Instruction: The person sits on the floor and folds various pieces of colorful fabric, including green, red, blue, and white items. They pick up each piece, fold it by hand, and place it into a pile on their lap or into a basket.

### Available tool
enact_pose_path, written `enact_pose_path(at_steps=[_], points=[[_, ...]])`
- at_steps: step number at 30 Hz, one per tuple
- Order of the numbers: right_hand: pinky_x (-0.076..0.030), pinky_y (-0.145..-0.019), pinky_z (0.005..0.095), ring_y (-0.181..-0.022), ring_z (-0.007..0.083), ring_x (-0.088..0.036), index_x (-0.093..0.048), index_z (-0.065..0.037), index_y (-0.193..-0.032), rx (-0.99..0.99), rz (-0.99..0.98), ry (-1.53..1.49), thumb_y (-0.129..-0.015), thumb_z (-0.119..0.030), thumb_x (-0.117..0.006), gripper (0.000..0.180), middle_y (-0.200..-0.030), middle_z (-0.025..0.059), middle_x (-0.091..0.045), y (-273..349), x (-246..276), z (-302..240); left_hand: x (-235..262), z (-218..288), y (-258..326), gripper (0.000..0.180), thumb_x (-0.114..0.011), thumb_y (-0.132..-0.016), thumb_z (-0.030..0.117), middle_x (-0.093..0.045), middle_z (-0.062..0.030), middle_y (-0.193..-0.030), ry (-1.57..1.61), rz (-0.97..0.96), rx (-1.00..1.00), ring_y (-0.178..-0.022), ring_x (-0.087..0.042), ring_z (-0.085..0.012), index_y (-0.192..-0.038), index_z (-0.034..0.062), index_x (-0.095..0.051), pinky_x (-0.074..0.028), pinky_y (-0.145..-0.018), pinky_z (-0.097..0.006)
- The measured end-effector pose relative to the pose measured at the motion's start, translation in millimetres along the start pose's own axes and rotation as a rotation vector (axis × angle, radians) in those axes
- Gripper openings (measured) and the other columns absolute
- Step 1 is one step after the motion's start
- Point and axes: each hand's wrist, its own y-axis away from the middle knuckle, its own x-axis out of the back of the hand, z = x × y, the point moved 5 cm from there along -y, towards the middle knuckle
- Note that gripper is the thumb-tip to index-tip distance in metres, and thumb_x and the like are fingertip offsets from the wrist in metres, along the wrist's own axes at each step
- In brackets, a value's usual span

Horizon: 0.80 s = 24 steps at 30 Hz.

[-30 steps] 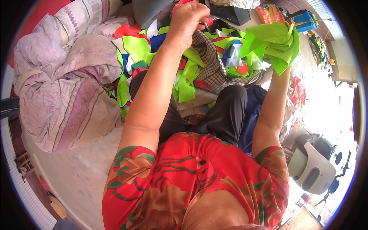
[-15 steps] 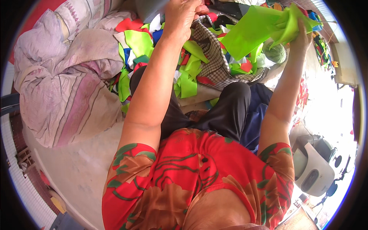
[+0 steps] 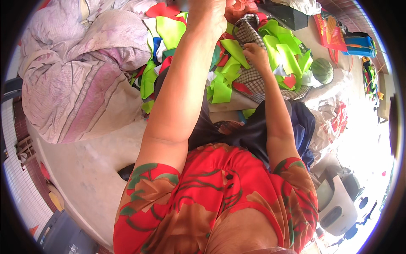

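OK, my left hand [image 3: 208, 15] is cropped up top, grip can't tell; my right hand [image 3: 257, 56] is half-curled over the checked cloth [image 3: 250, 79], hold unclear, beside a lime-green fabric scrap [image 3: 235, 53], likely light, limp, best corner-pinched.

Lime-green cloth pieces [image 3: 291, 59] lie creased and overlapping in a loose heap. Rumpled checked fabric [image 3: 253, 82] borders their left and near sides.
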Motion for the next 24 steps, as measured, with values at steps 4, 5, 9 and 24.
enact_pose_path(at_steps=[4,5,9,24], points=[[-0.045,-0.087,0.0413,-0.104,0.0359,-0.055,-0.048,-0.006,-0.123,0.086,-0.015,0.289,-0.069,-0.032,-0.071,0.064,-0.113,0.0222,-0.055,-14,-49,33,10,6,3,0.01,-0.06,-0.082,0.01,-0.06,-0.0015,-0.082,0.055,0.01,0.019,-0.072,-0.058,-0.01,-0.091,0.0084,-0.057,-0.047,-0.063,-0.023],[-0.044,-0.089,0.0414,-0.106,0.0355,-0.054,-0.043,-0.006,-0.127,-0.031,-0.047,0.324,-0.068,-0.031,-0.073,0.07,-0.118,0.0221,-0.052,-16,-58,34,12,9,5,0.009,-0.06,-0.083,0.01,-0.061,-0.0017,-0.082,0.056,0.031,0.021,-0.072,-0.058,-0.01,-0.091,0.0084,-0.057,-0.047,-0.063,-0.023],[-0.042,-0.093,0.0413,-0.112,0.0369,-0.05,-0.023,-0.006,-0.138,-0.196,-0.084,0.367,-0.064,-0.026,-0.077,0.094,-0.123,0.0252,-0.048,-17,-94,65,16,18,13,0.007,-0.058,-0.085,0.01,-0.061,-0.0018,-0.084,0.084,0.048,0.019,-0.073,-0.057,-0.0091,-0.091,0.0082,-0.056,-0.045,-0.064,-0.021],[-0.047,-0.071,0.0251,-0.077,0.0112,-0.059,-0.062,-0.002,-0.1,0.059,-0.143,-0.381,-0.083,-0.005,-0.06,0.017,-0.092,0.0054,-0.064,-11,-68,8,-68,-61,92,0.014,-0.059,-0.079,0.019,-0.059,-0.0136,-0.062,-0.906,-0.582,-0.335,-0.057,-0.06,-0.0321,-0.074,0.0063,-0.056,-0.047,-0.053,-0.044]])
